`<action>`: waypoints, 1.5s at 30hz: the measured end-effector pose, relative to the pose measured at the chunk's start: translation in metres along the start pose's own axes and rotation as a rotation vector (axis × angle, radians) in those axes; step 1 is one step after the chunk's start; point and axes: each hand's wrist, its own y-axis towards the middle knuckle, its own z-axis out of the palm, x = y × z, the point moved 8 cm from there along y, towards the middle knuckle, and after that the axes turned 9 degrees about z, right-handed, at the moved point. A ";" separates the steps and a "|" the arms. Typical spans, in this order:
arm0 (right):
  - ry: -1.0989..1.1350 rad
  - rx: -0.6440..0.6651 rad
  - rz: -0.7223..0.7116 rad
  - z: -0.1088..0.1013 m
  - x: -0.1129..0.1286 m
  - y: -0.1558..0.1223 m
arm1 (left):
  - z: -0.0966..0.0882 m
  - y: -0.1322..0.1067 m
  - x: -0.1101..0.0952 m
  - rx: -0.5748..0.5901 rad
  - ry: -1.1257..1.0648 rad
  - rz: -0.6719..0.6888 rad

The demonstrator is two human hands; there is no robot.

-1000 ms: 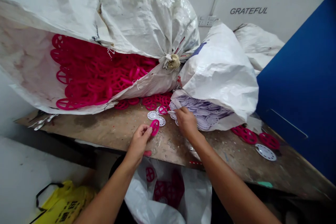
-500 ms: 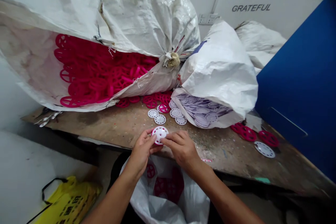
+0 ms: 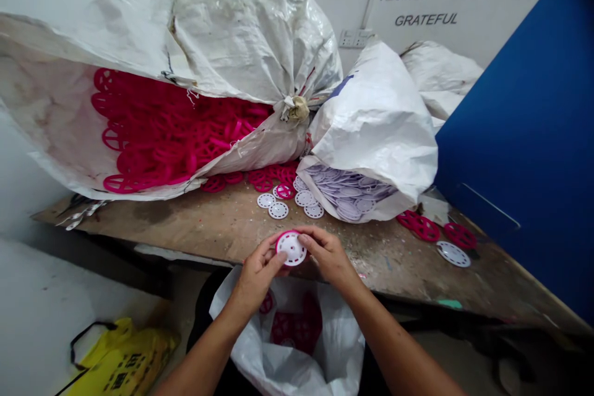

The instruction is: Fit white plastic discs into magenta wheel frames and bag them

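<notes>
Between my two hands, above the table's front edge, is a white slotted disc [image 3: 293,250] lying against a pink ring-shaped wheel, whose rim shows along the disc's upper left. My left hand [image 3: 260,266] grips the pair from the left, thumb on the white face. From the right, my right hand [image 3: 325,253] pinches the upper right edge. Below the hands an open white sack [image 3: 341,328] holds several pink wheels [image 3: 290,328]. Loose white discs [image 3: 278,210] lie on the table just beyond, one with a pink wheel [image 3: 284,191] on top.
A big white sack [image 3: 250,31] lies open at the left, full of pink wheels [image 3: 158,130]. Beside it a smaller sack [image 3: 375,105] spills white discs [image 3: 348,189]. A blue panel [image 3: 524,154] borders the table [image 3: 208,229] at right. A yellow bag [image 3: 125,359] sits lower left.
My right hand has shifted from the disc's centre to its upper right edge. The disc and wheel have turned slightly, with more pink rim showing. The view has swung a little right.
</notes>
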 end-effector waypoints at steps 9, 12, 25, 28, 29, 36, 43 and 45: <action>0.067 0.142 0.071 0.017 -0.017 -0.015 | 0.001 -0.010 0.008 0.030 0.110 -0.006; -0.007 0.187 0.061 0.019 -0.016 -0.022 | 0.000 -0.019 0.019 0.077 0.104 -0.059; -0.962 -0.239 -0.114 -0.013 0.010 0.093 | -0.044 0.069 -0.045 -0.036 0.965 0.330; -1.031 -0.183 -0.153 0.016 0.002 0.101 | -0.042 0.111 -0.049 -0.080 0.991 0.409; -1.062 -0.173 -0.158 0.023 0.000 0.101 | -0.038 0.125 -0.048 -0.071 0.985 0.420; -1.064 -0.163 -0.116 0.022 -0.010 0.081 | -0.017 0.183 -0.025 0.089 0.873 0.420; -0.150 -0.224 -0.002 -0.034 -0.023 0.051 | -0.029 0.125 -0.025 -0.051 0.589 0.325; 0.005 -0.281 -0.023 -0.045 -0.016 0.039 | -0.025 0.092 -0.020 -0.069 0.477 0.251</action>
